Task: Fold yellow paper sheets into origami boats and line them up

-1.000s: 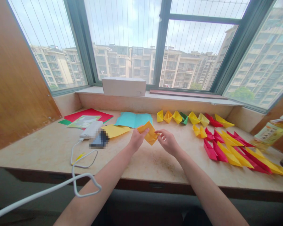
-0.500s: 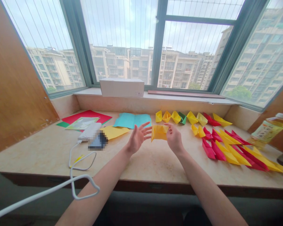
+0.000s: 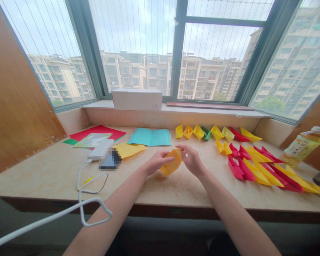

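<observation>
Nearside of the creased turquoise paper sheet (image 3: 149,137), left hand (image 3: 156,163) and right hand (image 3: 193,160) pinch folded yellow-orange paper (image 3: 172,166); I'd keep edges aligned.

The single view looks from the person's head, just above the near side of the tabletop (image 3: 154,192), facing forward and down, with the window (image 3: 133,28) beyond. Towards the right edge it seems somewhat stretched.

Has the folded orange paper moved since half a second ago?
Yes. Against the turquoise sheet, the folded orange paper has shifted left and lower in the view.
</observation>
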A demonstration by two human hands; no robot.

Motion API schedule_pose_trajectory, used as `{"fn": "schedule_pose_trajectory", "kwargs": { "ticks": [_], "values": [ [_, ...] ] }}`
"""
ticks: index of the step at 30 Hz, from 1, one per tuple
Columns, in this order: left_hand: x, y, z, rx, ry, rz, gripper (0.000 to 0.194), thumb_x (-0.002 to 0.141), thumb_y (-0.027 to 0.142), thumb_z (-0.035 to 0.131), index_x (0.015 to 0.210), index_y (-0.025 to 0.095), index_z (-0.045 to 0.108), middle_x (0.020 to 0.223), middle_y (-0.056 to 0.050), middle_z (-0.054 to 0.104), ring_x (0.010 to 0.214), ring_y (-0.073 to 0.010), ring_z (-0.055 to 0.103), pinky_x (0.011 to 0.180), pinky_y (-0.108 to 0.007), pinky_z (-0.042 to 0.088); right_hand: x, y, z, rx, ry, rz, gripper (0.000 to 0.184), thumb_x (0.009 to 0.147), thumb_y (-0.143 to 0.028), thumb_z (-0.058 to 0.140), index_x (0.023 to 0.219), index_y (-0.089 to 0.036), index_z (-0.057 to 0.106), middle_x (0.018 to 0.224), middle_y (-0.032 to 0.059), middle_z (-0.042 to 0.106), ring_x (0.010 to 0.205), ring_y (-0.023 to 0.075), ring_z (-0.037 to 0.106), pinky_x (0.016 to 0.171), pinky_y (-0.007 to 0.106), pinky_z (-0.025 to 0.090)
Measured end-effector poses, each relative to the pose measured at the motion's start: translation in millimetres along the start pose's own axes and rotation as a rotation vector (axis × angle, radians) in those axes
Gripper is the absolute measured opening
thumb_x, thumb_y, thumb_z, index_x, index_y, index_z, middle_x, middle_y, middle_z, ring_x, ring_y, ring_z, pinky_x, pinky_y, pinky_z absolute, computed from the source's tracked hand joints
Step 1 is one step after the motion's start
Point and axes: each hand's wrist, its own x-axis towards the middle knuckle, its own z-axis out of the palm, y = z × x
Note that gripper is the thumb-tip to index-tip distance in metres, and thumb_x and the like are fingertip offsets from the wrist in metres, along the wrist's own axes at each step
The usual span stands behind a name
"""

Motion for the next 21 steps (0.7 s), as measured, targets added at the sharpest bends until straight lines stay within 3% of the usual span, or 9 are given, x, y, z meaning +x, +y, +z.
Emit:
{"fn": "schedule_pose_trajectory", "kwargs": {
  "ticks": [8, 13, 18, 21],
  "values": [
    [-1, -1, 3.0, 0.036, -0.014, -0.044, 0.043, 0.07, 0.044, 0.078, 0.1, 0.014, 0.071, 0.089, -0.007, 0.071, 0.072, -0.0177, 0.062, 0.065, -0.025, 0.042, 1, -6, -1, 0.019, 0.074, 0.001, 0.024, 0.093, -0.03, 0.05, 0.11, -0.023, 0.065, 0.094, 0.0056, 0.071, 0.08, 0.0188, 0.066, 0.074, 0.033, 0.055],
    [1, -1, 1.8, -0.033, 0.122, -0.023, 0.042, 0.069, 0.04, 0.079, 0.102, 0.014, 0.072, 0.094, -0.007, 0.072, 0.075, -0.019, 0.063, 0.069, -0.027, 0.042, 3, -13, -7, 0.025, 0.165, 0.032, 0.026, 0.097, -0.034, 0.046, 0.112, -0.022, 0.063, 0.1, 0.0075, 0.069, 0.084, 0.0188, 0.065, 0.07, 0.031, 0.055],
    [5, -3, -0.5, -0.108, 0.25, 0.032, 0.04, 0.069, 0.039, 0.079, 0.097, 0.012, 0.071, 0.088, -0.008, 0.071, 0.073, -0.0185, 0.062, 0.069, -0.028, 0.041, 4, -13, -7, 0.038, 0.108, -0.011, 0.021, 0.095, -0.032, 0.049, 0.105, -0.022, 0.064, 0.1, 0.0074, 0.067, 0.08, 0.0177, 0.064, 0.07, 0.031, 0.054],
    [5, -3, -0.7, -0.125, 0.252, 0.019, 0.04, 0.068, 0.038, 0.08, 0.097, 0.012, 0.071, 0.088, -0.007, 0.071, 0.074, -0.0185, 0.062, 0.07, -0.028, 0.041, 4, -11, -4, 0.019, 0.095, 0.019, 0.019, 0.093, -0.029, 0.052, 0.106, -0.022, 0.063, 0.095, 0.0056, 0.066, 0.071, 0.0155, 0.06, 0.065, 0.03, 0.053]
  ]
}}
